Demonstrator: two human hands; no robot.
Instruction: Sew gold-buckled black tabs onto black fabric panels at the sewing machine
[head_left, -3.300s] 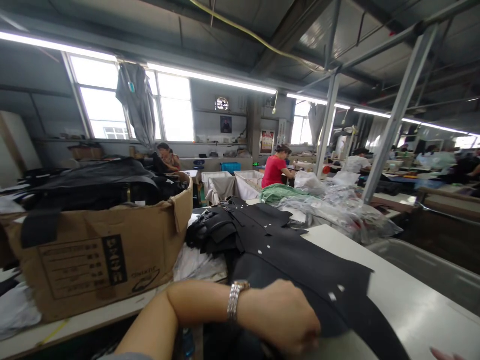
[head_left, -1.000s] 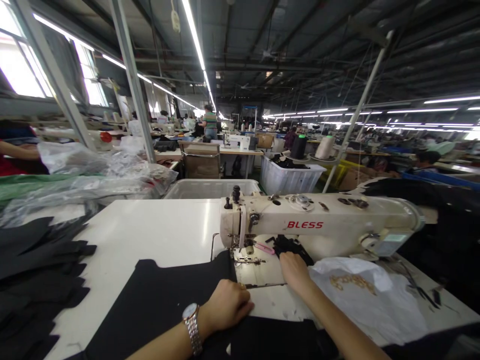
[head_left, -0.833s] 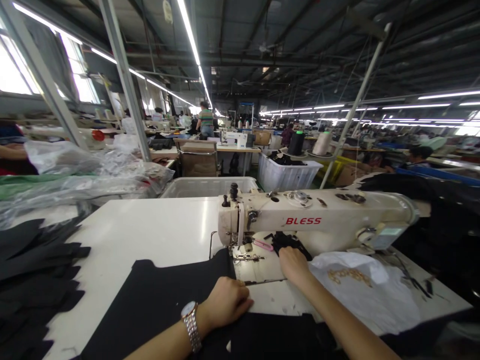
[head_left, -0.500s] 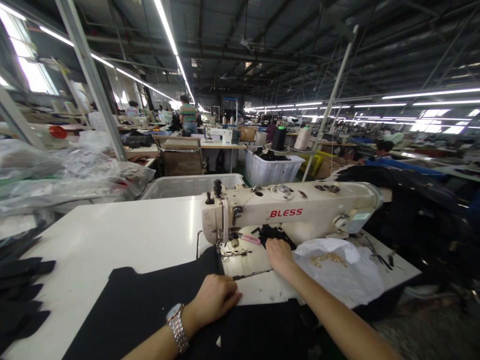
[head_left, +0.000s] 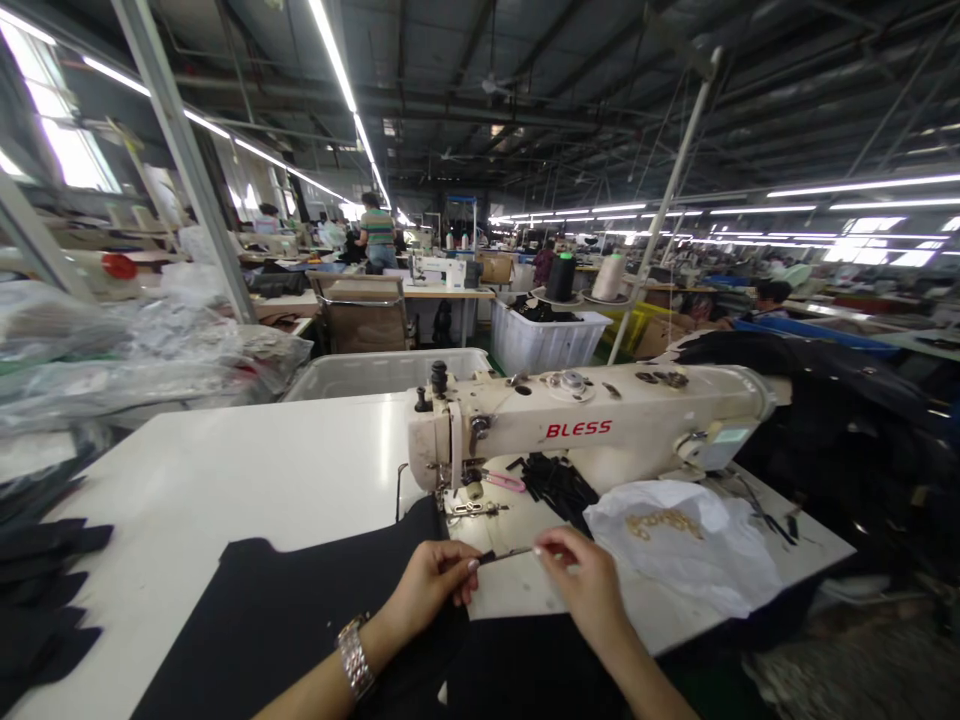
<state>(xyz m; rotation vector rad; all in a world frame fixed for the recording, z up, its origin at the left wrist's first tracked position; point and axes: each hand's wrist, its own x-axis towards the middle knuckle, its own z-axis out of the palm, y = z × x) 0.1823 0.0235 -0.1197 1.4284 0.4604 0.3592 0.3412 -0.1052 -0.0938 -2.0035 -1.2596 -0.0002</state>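
A small black strip (head_left: 487, 557) is pinched between the thumb and fingers of my left hand (head_left: 442, 578), which wears a metal watch. To its right my right hand (head_left: 577, 570) is closed in a pinch at the far end of a thin dark piece, too small to name. Black fabric (head_left: 300, 600) lies below both hands, its upper corner under the head of the white sewing machine (head_left: 585, 410). Behind my right hand is a pile of black strips (head_left: 559, 488), beside a pink-handled tool (head_left: 504, 482).
A white bag (head_left: 690, 560) with gold-coloured rings (head_left: 664, 524) lies on the table (head_left: 300, 450) at right. Dark cloth pieces (head_left: 45, 590) hang at the left edge. Beyond stand a plastic bin (head_left: 551, 340), thread cones (head_left: 607, 275) and a person (head_left: 376, 235) in stripes.
My right hand has come back from the black pile toward my left hand. My left hand has risen off the fabric and now pinches a small black strip.
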